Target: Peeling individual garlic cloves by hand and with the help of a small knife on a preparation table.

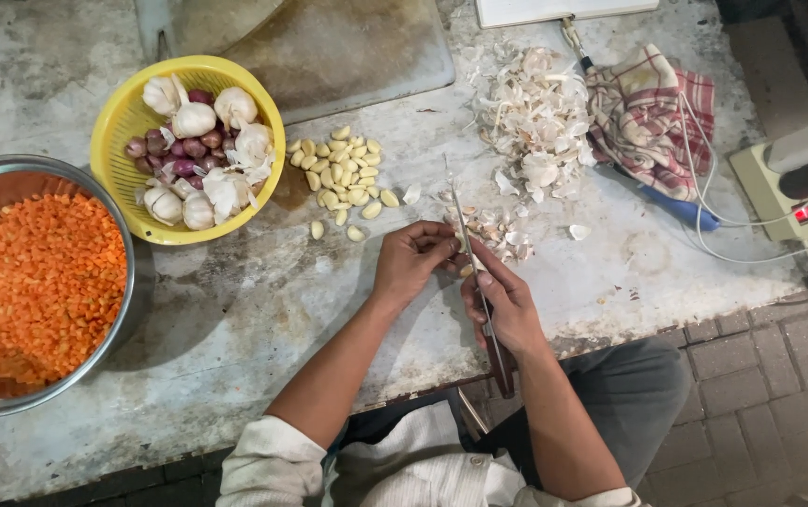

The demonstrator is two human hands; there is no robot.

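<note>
My right hand grips a long thin knife, its blade pointing away over the table. My left hand pinches a small garlic clove against the blade, fingertips touching the right hand. A heap of peeled garlic cloves lies just beyond my left hand. Small bits of peel and clove sit right of the blade. A larger pile of white garlic skins lies farther back.
A yellow basket holds whole garlic bulbs and shallots at left. A metal bowl of diced orange pieces stands at far left. A checked cloth, white cables and a power strip lie at right. The worn table edge meets brick paving.
</note>
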